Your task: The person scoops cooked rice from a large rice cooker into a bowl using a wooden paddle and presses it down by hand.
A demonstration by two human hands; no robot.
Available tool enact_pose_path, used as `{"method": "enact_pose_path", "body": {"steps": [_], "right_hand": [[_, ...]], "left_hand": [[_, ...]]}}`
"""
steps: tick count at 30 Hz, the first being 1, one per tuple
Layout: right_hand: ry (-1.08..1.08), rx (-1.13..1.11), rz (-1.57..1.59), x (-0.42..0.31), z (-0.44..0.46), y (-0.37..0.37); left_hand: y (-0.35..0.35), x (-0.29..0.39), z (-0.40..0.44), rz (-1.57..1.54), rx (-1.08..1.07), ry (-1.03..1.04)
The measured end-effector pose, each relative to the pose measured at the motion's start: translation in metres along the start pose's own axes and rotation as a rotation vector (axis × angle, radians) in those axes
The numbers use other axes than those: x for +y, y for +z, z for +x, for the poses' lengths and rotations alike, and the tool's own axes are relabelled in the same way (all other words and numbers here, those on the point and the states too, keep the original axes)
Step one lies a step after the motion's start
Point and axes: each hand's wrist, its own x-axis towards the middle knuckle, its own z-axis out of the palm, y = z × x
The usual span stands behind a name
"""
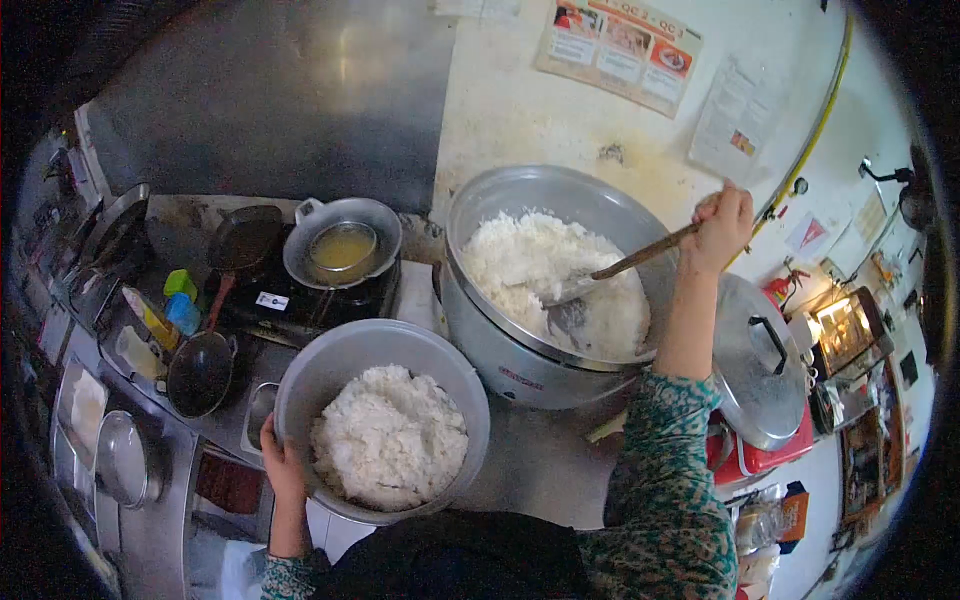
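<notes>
My right hand [722, 228] is closed around the handle of a long spoon [640, 257]. The spoon's metal end rests in the white rice [535, 262] inside a large metal pot [550, 382]. Nearer to me, on the left, a grey bowl [330, 350] holds a mound of rice [390, 437]. At that bowl's left rim my left hand [284, 465] grips the edge, its fingers on the outside wall.
A metal lid [752, 365] leans right of the pot, over a red object [780, 452]. At the left a pan with yellowish liquid [343, 247] stands on the stove [290, 312]. A dark frying pan [200, 373] lies near blue and green items. Papers hang on the wall.
</notes>
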Motion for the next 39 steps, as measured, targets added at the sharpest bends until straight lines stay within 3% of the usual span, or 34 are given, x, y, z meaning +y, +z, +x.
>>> {"method": "enact_pose_path", "body": {"steps": [2, 5, 12, 17, 20, 22, 27, 31, 34, 35, 37, 39], "right_hand": [[0.013, -0.173, 0.033, 0.005, 0.009, 0.027], [0.036, -0.25, 0.028, 0.004, 0.021, 0.066], [0.025, -0.372, 0.012, 0.005, 0.05, 0.126], [0.019, -0.38, -0.027, 0.019, 0.063, 0.147], [-0.301, -0.299, -0.361, 0.061, 0.073, 0.158], [-0.207, -0.296, -0.237, 0.073, 0.062, 0.164], [-0.157, -0.354, -0.359, 0.111, 0.031, 0.133], [-0.157, -0.31, -0.401, 0.083, 0.045, 0.119], [-0.38, -0.19, -0.346, 0.028, 0.105, 0.099], [-0.217, -0.224, -0.171, -0.027, 0.099, 0.097], [-0.14, -0.345, 0.027, -0.088, 0.11, 0.088], [-0.106, -0.466, 0.034, -0.116, 0.118, 0.085]], "left_hand": [[-0.001, 0.004, 0.0, -0.025, 0.019, 0.014], [0.004, 0.009, 0.0, -0.181, -0.005, -0.037], [0.003, 0.021, -0.003, -0.123, 0.006, -0.026], [0.005, 0.006, -0.001, -0.201, 0.022, -0.04], [0.003, 0.007, 0.0, -0.133, 0.006, -0.003], [0.002, 0.017, 0.0, -0.097, 0.008, -0.001], [0.005, 0.018, -0.002, -0.163, 0.067, -0.004], [0.007, 0.002, -0.003, -0.222, 0.062, -0.023], [0.004, 0.006, 0.0, -0.046, 0.044, -0.003], [0.008, 0.0, 0.001, -0.138, 0.056, -0.038], [0.008, -0.004, -0.001, -0.218, 0.043, -0.077], [0.005, -0.001, 0.0, -0.202, 0.024, -0.042]]}}
